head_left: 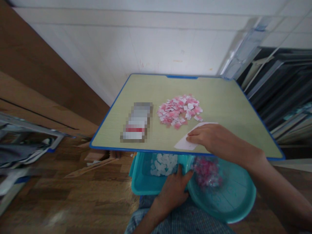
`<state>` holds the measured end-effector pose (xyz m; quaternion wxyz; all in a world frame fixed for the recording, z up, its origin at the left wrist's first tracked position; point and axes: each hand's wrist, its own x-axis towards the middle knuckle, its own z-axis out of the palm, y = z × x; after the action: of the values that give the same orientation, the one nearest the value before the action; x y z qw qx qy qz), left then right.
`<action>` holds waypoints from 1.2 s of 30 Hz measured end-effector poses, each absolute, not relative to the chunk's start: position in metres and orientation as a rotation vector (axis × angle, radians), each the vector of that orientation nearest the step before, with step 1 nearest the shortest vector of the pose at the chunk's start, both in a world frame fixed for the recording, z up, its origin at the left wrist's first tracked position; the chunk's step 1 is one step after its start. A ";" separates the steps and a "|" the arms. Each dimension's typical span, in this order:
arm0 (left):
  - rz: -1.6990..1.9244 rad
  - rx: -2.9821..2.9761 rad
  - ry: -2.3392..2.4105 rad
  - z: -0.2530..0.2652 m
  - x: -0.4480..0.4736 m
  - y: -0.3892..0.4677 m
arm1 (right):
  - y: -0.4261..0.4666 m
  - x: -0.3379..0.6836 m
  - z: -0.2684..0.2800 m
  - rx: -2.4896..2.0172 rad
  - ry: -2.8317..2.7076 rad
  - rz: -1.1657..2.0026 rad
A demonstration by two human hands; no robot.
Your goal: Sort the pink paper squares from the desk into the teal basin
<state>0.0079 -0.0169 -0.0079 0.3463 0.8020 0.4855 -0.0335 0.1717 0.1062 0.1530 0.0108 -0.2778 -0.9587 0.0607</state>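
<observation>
By the white wall [122, 48], a blue-edged table [214, 94] bears pink-and-white paper bits [174, 109]. The right hand [212, 136] lies on a white sheet [186, 143], pinching or merely pressing, I can't tell; below, the left hand [173, 188], fingers parted, is between teal bin [143, 182] and round basin [240, 188].

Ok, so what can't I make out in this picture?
All in the head view:
Phone-shaped object: pixelated, screen unreadable.
White paper: partly covered by the right hand.
Pink-and-white paper slips: any print is too small.
Turquoise tub: far end hidden by the tabletop.
Pink contents of the round basin: too blurred to identify.
</observation>
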 end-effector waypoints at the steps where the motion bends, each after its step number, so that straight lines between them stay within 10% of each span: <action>1: -0.088 2.079 1.258 -0.007 0.008 -0.017 | 0.109 0.175 0.151 -0.871 -2.995 0.203; 25: -0.160 2.089 1.276 0.001 0.008 -0.013 | 0.120 0.282 0.140 -0.931 -2.833 0.717; 36: -0.179 2.121 1.309 -0.001 0.008 -0.012 | 0.113 0.285 0.172 -1.167 -2.807 0.212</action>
<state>0.0077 -0.0124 -0.0009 0.3159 0.8052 0.4972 -0.0681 0.2851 0.1132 0.1723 0.0472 -0.3826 -0.9201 0.0696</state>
